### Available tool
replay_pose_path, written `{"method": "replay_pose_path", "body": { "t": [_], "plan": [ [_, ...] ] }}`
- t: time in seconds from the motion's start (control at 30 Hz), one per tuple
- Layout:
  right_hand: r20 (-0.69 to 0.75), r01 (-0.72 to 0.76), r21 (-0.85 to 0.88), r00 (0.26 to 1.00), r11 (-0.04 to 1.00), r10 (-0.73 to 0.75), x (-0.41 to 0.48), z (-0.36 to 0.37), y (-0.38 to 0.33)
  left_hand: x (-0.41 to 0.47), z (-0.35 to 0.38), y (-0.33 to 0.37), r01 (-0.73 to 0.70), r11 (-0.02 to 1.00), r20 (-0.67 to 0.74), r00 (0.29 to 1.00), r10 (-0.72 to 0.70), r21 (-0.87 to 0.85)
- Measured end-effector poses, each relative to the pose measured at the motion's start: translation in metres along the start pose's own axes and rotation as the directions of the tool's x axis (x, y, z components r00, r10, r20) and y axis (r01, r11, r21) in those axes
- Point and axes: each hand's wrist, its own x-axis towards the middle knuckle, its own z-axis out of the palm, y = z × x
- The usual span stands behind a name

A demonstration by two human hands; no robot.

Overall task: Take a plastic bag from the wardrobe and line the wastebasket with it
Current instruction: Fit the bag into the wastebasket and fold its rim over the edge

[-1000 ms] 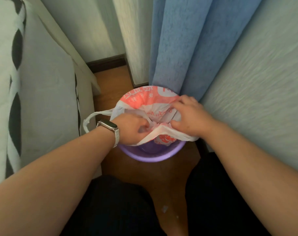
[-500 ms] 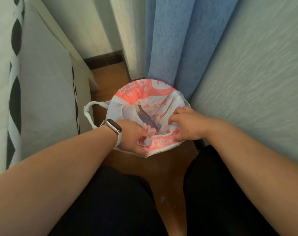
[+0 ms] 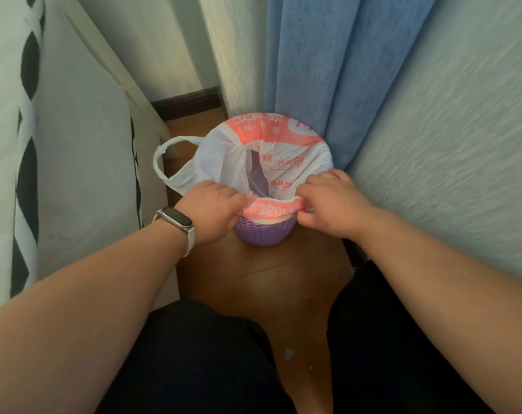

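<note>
A small purple woven wastebasket [image 3: 264,234] stands on the wooden floor. A white plastic bag with orange-red print [image 3: 271,135] is spread open inside it, its edge folded over the rim all around. One bag handle [image 3: 167,162] loops out to the left. My left hand [image 3: 212,210] pinches the folded bag edge at the near left of the rim. My right hand [image 3: 331,201] pinches it at the near right. A watch sits on my left wrist.
A bed with a white cover with black pattern [image 3: 44,144] fills the left. A blue curtain [image 3: 328,70] hangs behind the basket and a pale textured wall [image 3: 447,144] runs along the right. My dark-trousered knees [image 3: 194,354] frame a narrow strip of floor [image 3: 271,282].
The bag's mouth has been opened wide and its near edge pulled down over the basket's front rim. Both hands moved apart, from inside the bag to the near rim.
</note>
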Motion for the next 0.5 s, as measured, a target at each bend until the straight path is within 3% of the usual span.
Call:
{"method": "replay_pose_path", "body": {
  "t": [0.17, 0.37, 0.5],
  "plan": [
    [-0.096, 0.020, -0.030, 0.995, 0.999, -0.023, 0.009, 0.004, -0.001, -0.005, 0.008, -0.006, 0.150, 0.983, -0.050, 0.987, -0.156, -0.104],
    [-0.268, 0.092, 0.050, 0.961, 0.994, -0.076, 0.017, 0.002, -0.006, 0.007, -0.009, 0.013, 0.074, 0.975, -0.140, 0.985, -0.104, -0.208],
    [-0.315, 0.116, 0.085, 0.946, 0.990, -0.083, 0.018, 0.002, -0.008, 0.015, -0.007, 0.019, 0.108, 0.956, -0.171, 0.972, -0.159, -0.274]
  ]
}}
